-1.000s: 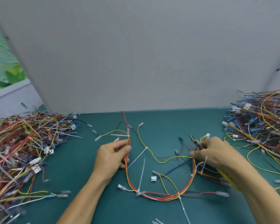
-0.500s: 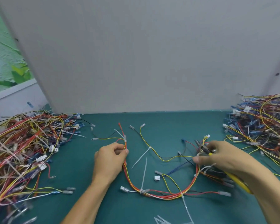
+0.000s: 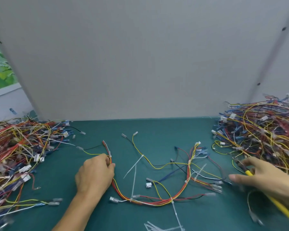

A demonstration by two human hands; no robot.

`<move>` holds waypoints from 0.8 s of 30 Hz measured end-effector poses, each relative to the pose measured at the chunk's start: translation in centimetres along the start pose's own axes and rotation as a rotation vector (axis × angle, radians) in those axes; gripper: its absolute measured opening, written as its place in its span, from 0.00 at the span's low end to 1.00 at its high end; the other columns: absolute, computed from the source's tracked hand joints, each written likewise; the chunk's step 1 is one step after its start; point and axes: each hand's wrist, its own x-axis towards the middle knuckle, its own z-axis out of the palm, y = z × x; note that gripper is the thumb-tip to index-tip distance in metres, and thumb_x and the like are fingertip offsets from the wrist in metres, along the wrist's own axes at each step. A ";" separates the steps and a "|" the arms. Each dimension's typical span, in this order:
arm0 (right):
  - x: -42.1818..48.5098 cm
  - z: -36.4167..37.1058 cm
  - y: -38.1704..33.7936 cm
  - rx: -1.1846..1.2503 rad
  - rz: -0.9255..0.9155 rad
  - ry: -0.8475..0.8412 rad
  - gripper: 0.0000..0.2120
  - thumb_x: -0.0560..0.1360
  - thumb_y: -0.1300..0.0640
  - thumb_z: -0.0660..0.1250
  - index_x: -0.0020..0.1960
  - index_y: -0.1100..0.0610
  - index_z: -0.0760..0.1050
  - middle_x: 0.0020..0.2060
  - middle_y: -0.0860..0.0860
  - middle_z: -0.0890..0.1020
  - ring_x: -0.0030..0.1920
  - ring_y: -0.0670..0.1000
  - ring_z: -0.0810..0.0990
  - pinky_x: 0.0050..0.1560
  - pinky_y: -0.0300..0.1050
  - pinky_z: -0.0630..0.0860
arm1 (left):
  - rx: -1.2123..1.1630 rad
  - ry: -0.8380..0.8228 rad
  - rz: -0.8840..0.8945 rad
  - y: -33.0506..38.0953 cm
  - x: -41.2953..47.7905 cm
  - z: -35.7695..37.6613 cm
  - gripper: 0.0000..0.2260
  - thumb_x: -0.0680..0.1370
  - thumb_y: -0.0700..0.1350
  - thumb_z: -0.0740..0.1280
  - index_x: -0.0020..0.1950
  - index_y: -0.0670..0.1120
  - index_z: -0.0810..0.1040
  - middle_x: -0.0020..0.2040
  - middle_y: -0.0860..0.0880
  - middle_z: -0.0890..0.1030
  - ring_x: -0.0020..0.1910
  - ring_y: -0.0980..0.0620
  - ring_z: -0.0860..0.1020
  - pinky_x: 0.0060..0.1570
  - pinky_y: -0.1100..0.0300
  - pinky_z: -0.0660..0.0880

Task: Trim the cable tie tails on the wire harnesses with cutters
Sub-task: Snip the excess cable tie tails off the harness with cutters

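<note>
Red-and-yellow harness (image 3: 153,203) end pinched in left hand (image 3: 95,175) fingers; right hand (image 3: 265,178), blurred, grasps yellow-handled cutters (image 3: 248,172). Judgement: hold bundle taut, seat blades flush against each tie head, clear of wires. Harness lies in a U between both sets of fingers; several long white tails (image 3: 133,166) stick out, untrimmed.

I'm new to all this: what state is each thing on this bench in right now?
Left hand: pinching the red-and-yellow wire harness near its left end.
Right hand: holding the yellow-handled cutters; jaws too blurred to judge.
Harness: lying looped on the green mat, white cable tie tails untrimmed.
Cut-off white tails: loose at the mat's near edge.
Left wire pile, right wire pile: tangled heaps.
</note>
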 end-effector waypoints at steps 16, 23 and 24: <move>3.4 5.3 -5.1 0.302 -0.210 0.089 0.03 0.77 0.53 0.63 0.47 0.52 0.73 0.39 0.54 0.80 0.41 0.54 0.79 0.46 0.51 0.76 | -0.346 -0.309 0.734 14.3 -3.4 2.5 0.11 0.77 0.49 0.66 0.59 0.49 0.79 0.53 0.49 0.80 0.54 0.50 0.77 0.56 0.59 0.71; 2.3 6.6 -5.4 0.196 -0.106 0.213 0.23 0.66 0.38 0.72 0.41 0.56 0.69 0.33 0.50 0.78 0.34 0.50 0.74 0.32 0.45 0.65 | -0.324 -0.312 0.592 16.6 -3.4 6.0 0.07 0.77 0.47 0.64 0.49 0.48 0.80 0.47 0.45 0.81 0.49 0.43 0.77 0.47 0.52 0.75; 2.2 6.7 -5.4 0.153 -0.099 0.187 0.22 0.66 0.39 0.72 0.44 0.55 0.68 0.35 0.50 0.77 0.36 0.50 0.74 0.31 0.44 0.64 | -0.353 -0.316 0.562 16.4 -3.3 6.2 0.07 0.76 0.46 0.64 0.48 0.48 0.81 0.46 0.46 0.82 0.48 0.44 0.78 0.47 0.52 0.75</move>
